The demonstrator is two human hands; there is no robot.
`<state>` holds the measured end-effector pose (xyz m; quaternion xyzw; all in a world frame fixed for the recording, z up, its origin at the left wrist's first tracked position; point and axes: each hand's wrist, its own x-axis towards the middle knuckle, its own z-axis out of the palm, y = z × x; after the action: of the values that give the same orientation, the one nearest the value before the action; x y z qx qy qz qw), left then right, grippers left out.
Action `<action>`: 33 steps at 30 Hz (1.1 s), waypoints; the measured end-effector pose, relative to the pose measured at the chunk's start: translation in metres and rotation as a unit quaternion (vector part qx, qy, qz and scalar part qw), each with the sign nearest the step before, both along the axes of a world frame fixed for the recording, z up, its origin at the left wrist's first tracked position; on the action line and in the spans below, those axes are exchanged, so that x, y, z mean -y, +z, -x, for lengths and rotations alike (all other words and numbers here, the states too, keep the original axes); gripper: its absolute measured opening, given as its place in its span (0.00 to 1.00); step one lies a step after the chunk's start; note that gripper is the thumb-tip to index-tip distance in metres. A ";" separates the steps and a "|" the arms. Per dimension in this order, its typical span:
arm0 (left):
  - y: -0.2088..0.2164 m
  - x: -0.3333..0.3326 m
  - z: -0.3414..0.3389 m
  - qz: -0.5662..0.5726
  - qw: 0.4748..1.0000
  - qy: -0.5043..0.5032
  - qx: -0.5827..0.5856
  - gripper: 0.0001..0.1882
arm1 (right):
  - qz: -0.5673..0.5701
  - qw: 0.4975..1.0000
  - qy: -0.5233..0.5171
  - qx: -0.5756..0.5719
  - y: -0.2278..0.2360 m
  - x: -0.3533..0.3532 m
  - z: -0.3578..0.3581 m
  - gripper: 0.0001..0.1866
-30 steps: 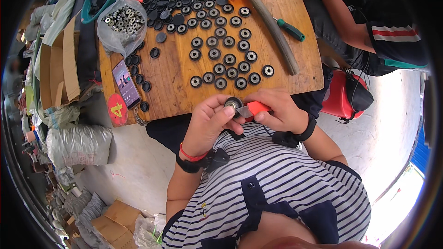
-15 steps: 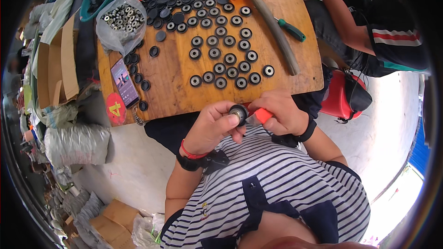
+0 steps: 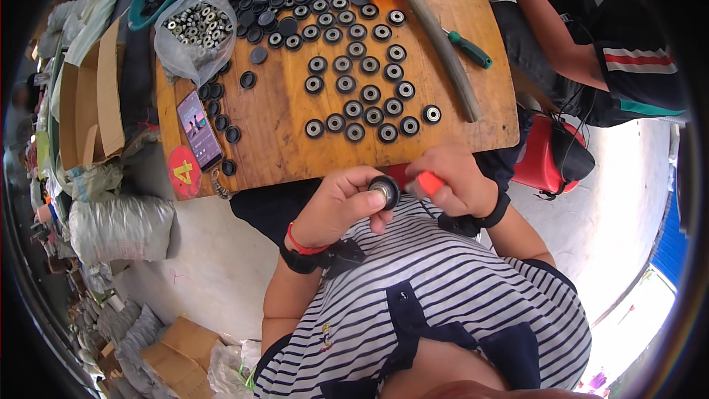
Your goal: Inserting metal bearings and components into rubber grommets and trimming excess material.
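Note:
My left hand (image 3: 341, 205) pinches a black roller wheel (image 3: 393, 188) with a metal bearing in its centre, held just off the table's near edge. The thumb lies across the wheel's face. Right beside it, my right hand (image 3: 464, 181) is closed around an orange-handled knife (image 3: 428, 183), blurred by motion. Its thin blade is hard to make out now; the handle end shows between thumb and fingers, a little apart from the wheel. Several more roller wheels (image 3: 373, 114) lie flat on the wooden table (image 3: 273, 133) beyond my hands.
A mallet (image 3: 436, 37) and green-handled screwdriver (image 3: 470, 50) lie at the right. At the left are a bag of metal bearings (image 3: 198, 38), a phone (image 3: 199, 130), loose black rings (image 3: 233, 135) and a teal basket (image 3: 146, 21). A co-worker's arm (image 3: 550, 26) is at the far right.
My right hand has drawn the knife slightly right, away from the wheel, and is blurred. In my left hand the wheel has turned a little, showing more of its face.

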<state>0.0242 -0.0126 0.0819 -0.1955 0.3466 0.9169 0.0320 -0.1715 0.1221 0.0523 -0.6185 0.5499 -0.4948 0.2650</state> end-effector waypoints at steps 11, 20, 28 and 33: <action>0.003 0.000 0.000 0.006 1.000 0.004 -0.004 0.09 | 0.004 0.990 0.018 -0.138 0.011 0.003 -0.005 0.19; 0.004 0.004 -0.002 0.041 0.998 -0.028 0.027 0.08 | 0.006 0.999 0.034 -0.038 0.002 0.000 0.000 0.20; 0.003 0.004 -0.001 0.028 0.998 -0.053 0.011 0.09 | 0.041 0.993 0.062 -0.092 0.004 0.003 -0.004 0.20; 0.006 0.004 -0.005 0.027 0.992 -0.117 -0.034 0.10 | -0.048 0.995 0.009 -0.085 -0.006 0.005 -0.007 0.18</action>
<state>0.0287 -0.0167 0.0883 -0.1226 0.3929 0.9032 0.1219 -0.1643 0.1169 0.0466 -0.6500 0.5880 -0.4109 0.2509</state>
